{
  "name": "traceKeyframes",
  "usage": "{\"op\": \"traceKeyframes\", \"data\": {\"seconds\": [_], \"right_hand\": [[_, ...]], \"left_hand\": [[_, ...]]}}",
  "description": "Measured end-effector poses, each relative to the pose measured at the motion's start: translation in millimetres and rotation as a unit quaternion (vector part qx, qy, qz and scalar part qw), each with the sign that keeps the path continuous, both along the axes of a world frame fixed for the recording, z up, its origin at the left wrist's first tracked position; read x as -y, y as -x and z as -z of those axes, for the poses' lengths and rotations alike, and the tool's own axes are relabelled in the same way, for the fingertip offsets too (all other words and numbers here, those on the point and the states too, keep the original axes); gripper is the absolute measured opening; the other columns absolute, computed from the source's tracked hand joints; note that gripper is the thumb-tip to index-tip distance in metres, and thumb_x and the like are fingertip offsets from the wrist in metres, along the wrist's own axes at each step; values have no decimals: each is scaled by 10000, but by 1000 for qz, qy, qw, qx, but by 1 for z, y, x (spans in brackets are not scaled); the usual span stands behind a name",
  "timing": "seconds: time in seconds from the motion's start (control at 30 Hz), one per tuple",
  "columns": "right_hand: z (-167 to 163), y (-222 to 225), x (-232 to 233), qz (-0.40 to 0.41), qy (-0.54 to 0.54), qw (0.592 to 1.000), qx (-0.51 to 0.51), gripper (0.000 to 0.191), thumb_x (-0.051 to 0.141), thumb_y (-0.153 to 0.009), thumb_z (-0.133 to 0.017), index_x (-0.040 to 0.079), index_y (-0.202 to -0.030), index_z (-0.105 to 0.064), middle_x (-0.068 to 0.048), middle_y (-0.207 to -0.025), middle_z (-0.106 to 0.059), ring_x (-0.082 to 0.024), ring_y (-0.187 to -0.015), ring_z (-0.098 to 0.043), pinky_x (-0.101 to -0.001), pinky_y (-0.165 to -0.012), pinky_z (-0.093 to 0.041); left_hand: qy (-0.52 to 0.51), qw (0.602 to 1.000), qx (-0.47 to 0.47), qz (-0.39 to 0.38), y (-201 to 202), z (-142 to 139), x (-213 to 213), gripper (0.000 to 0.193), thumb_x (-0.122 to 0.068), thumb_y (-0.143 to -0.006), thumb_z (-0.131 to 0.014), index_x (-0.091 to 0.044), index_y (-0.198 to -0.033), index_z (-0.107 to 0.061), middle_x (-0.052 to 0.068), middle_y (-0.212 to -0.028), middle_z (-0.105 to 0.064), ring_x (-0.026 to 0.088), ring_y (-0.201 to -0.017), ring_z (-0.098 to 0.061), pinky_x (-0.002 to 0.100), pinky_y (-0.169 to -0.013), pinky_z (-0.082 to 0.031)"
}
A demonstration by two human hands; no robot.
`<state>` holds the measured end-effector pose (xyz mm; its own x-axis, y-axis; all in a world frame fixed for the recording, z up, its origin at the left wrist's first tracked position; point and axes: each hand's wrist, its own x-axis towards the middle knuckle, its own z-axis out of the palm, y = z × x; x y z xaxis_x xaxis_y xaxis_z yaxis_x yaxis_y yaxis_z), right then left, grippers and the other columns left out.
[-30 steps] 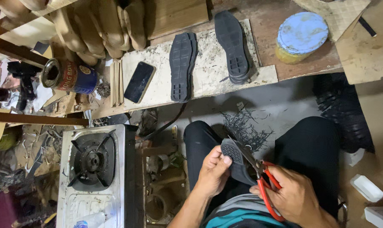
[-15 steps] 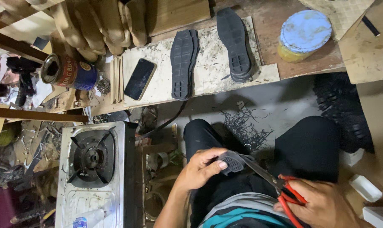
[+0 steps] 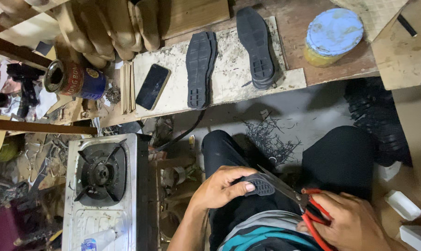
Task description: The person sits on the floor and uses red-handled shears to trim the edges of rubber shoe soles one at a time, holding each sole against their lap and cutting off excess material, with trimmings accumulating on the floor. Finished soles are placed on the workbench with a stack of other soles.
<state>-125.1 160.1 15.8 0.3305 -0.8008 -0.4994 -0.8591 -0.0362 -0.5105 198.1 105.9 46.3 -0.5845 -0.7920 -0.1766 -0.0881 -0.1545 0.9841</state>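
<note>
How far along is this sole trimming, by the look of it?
Done, it seems: two dark soles lie on the work board, and a heap of thin black offcuts lies on the floor. In hand: the left hand holds a black sole while the right hand works red-handled scissors at its edge. How much of that edge remains uncut cannot be told.

Red-handled scissors (image 3: 308,209), a black ridged sole (image 3: 259,185), a blue-lidded yellow tub (image 3: 333,36), a black phone (image 3: 152,86).
</note>
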Motion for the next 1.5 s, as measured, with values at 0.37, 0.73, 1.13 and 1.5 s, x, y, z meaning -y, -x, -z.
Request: {"op": "traceKeyframes", "data": {"seconds": [0.37, 0.73, 1.13, 1.5], "right_hand": [[57, 64, -15, -337, 147, 926, 84, 367, 611, -871, -697, 265, -913, -812, -71, -1051, -689, -212, -840, -739, -340, -645, -600], [66, 66, -19, -287, 228, 926, 86, 343, 575, -857, -670, 297, -1016, -794, -75, -1060, -681, -202, -829, -753, -321, -655, -596], [10, -15, 4, 51, 209, 975, 59, 690, 520, -608, -882, 104, -1139, -737, -34, -946, -767, -246, -702, -722, -362, -674, -574], [-30, -33, 37, 4, 327, 942, 74, 654, 531, -618, -884, 44, -1021, -719, -98, -860, -741, -294, -626, -700, -382, -584, -527]], "left_hand": [[189, 963, 151, 116, -7, -30, 13, 283, -144, -950, -699, -36, -1211, -696, 152, -987, -722, 361, -949, -696, 449, -821, -546], [47, 994, 80, 55, -9, 5, 4, 354, -193, -1008, -653, -36, -1325, -651, 143, -1124, -741, 287, -926, -705, 395, -823, -580], [-377, 705, -574, -178, 35, 57, -12, 453, -227, -1079, -426, -55, -1486, -525, 99, -908, -548, 143, -589, -450, 262, -541, -400], [-461, 651, -602, -44, 47, 76, -31, 378, -311, -1171, -444, 38, -1063, -543, 119, -742, -563, 146, -559, -482, 237, -531, -382]]}}
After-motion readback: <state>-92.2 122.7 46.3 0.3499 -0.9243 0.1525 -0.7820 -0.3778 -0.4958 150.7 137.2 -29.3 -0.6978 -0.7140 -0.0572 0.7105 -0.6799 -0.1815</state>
